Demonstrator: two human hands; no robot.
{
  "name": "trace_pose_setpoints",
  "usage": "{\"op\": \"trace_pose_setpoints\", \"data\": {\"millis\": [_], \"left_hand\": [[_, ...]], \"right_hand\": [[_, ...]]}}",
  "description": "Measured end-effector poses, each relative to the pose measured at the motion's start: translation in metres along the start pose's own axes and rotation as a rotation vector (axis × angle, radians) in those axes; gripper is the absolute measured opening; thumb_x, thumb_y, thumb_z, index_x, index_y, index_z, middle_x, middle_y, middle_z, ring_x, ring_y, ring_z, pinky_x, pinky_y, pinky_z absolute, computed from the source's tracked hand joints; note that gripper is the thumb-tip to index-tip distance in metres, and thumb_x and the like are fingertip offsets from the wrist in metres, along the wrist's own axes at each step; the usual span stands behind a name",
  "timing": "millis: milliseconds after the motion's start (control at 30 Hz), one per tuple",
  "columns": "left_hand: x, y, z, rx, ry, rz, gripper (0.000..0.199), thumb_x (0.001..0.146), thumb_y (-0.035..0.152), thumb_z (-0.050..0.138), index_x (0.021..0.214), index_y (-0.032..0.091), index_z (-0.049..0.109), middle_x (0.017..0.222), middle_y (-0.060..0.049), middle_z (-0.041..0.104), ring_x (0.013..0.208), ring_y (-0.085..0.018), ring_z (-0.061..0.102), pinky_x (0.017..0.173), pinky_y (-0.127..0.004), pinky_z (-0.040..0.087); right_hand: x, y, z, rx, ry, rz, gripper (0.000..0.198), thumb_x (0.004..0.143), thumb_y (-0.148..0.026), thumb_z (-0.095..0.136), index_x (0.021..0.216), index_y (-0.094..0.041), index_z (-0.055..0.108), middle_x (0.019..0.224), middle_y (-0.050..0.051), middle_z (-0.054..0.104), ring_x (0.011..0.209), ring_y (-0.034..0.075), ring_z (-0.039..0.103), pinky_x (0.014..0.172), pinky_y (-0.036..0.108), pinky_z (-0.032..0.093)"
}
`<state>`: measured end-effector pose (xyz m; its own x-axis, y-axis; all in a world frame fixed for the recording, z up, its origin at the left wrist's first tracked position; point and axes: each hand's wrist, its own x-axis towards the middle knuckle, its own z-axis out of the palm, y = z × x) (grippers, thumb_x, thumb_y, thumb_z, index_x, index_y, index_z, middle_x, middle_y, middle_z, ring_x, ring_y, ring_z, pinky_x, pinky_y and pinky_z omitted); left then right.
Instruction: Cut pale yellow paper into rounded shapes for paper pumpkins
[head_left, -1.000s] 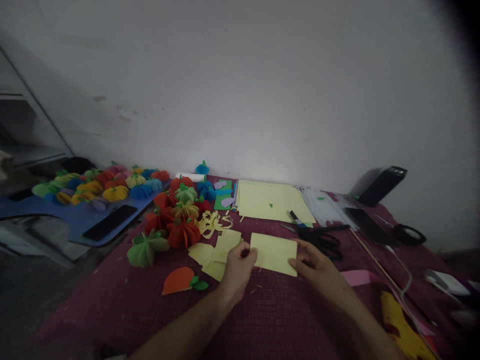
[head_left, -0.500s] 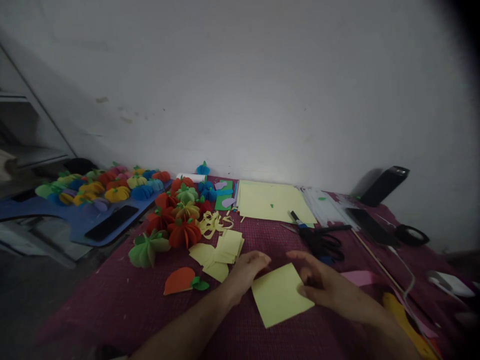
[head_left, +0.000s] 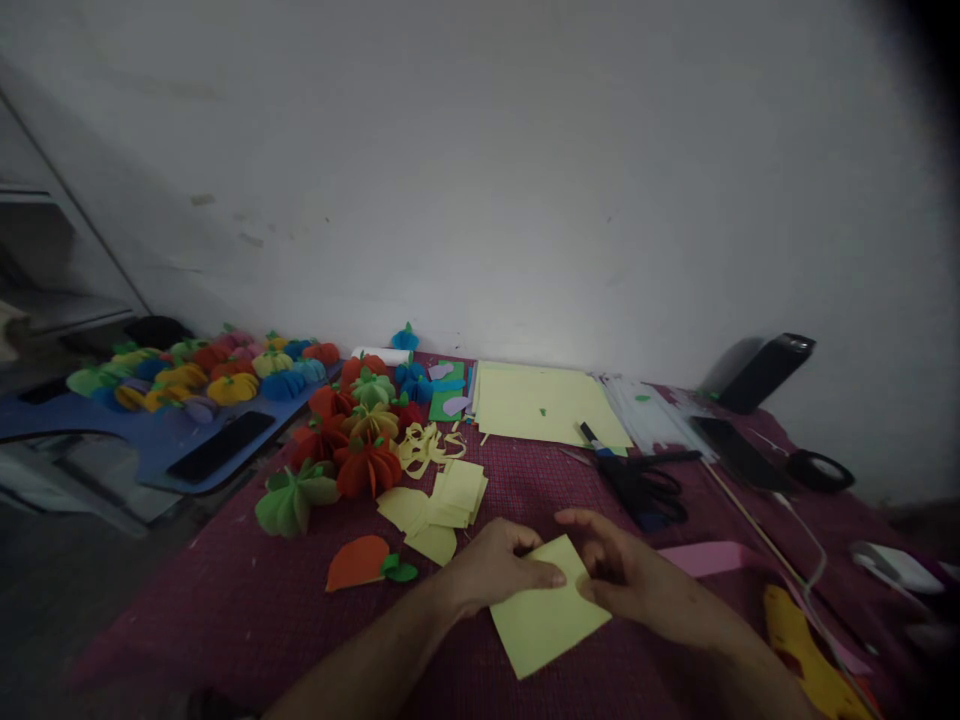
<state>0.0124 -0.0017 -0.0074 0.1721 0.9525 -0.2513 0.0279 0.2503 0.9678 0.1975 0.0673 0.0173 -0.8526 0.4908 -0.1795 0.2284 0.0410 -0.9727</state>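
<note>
A square of yellow paper [head_left: 546,625] is held slightly tilted between my two hands, near the front of the cloth-covered table. My left hand [head_left: 501,572] grips its upper left edge, thumb pressed on top and fingers hidden behind. At the upper right edge, my right hand [head_left: 626,572] pinches the sheet between thumb and fingers, the index finger reaching past it. Left of my left hand lie cut yellow paper pieces [head_left: 454,495], and nearer to me an orange folded paper pumpkin shape [head_left: 358,562] with a green leaf [head_left: 399,569].
Several paper pumpkins [head_left: 367,465] crowd the left side, with more on a blue table [head_left: 187,470] beside a phone [head_left: 223,447]. Black-handled scissors [head_left: 649,485] lie beyond my right hand. Yellow sheets [head_left: 551,400] are stacked by the wall. A black phone [head_left: 735,452] and cable lie right.
My left hand has moved right and now has its thumb on the yellow paper. The paper and my right hand have shifted slightly left and towards me.
</note>
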Motion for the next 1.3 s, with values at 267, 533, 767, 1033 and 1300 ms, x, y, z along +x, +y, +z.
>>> {"op": "trace_pose_setpoints", "data": {"millis": [267,533,767,1033,1300], "left_hand": [[0.002,-0.001,-0.001,-0.021,0.057,-0.030,0.030,0.057,0.043,0.065,0.058,0.014,0.057,0.050,0.004,0.047,0.040,-0.006,0.038,0.039,-0.019,0.025],[0.001,0.003,-0.004,-0.083,0.079,-0.009,0.033,0.059,0.045,0.063,0.064,0.012,0.062,0.050,0.002,0.051,0.042,-0.007,0.039,0.042,-0.020,0.026],[-0.002,0.012,-0.006,-0.116,0.083,-0.022,0.036,0.060,0.047,0.061,0.069,0.012,0.064,0.055,-0.001,0.057,0.045,-0.009,0.045,0.044,-0.020,0.028],[-0.003,0.013,-0.017,-0.070,0.109,0.007,0.034,0.059,0.045,0.063,0.070,0.013,0.061,0.053,0.002,0.054,0.040,-0.007,0.042,0.040,-0.019,0.029],[-0.002,0.012,-0.020,-0.003,0.139,0.072,0.032,0.067,0.043,0.056,0.066,0.013,0.065,0.050,0.002,0.051,0.044,-0.008,0.039,0.044,-0.020,0.025]], "right_hand": [[-0.001,0.000,-0.003,-0.019,0.022,0.015,0.055,0.074,-0.028,0.057,0.121,-0.024,0.029,0.067,-0.005,0.046,0.056,0.010,0.042,0.051,0.021,0.029],[-0.002,0.000,-0.007,0.036,0.051,0.014,0.055,0.073,-0.031,0.058,0.120,-0.024,0.030,0.066,-0.005,0.047,0.056,0.010,0.043,0.051,0.021,0.031],[-0.001,0.003,-0.011,0.083,0.059,0.008,0.056,0.072,-0.033,0.060,0.118,-0.024,0.031,0.069,-0.003,0.051,0.058,0.011,0.048,0.052,0.023,0.034],[-0.003,-0.001,-0.017,0.110,0.135,0.000,0.056,0.071,-0.034,0.061,0.117,-0.024,0.031,0.067,-0.005,0.051,0.058,0.011,0.050,0.054,0.023,0.035],[-0.002,-0.001,-0.020,0.058,0.195,-0.004,0.052,0.073,-0.032,0.059,0.116,-0.024,0.030,0.069,-0.004,0.051,0.060,0.012,0.050,0.055,0.024,0.036]]}}
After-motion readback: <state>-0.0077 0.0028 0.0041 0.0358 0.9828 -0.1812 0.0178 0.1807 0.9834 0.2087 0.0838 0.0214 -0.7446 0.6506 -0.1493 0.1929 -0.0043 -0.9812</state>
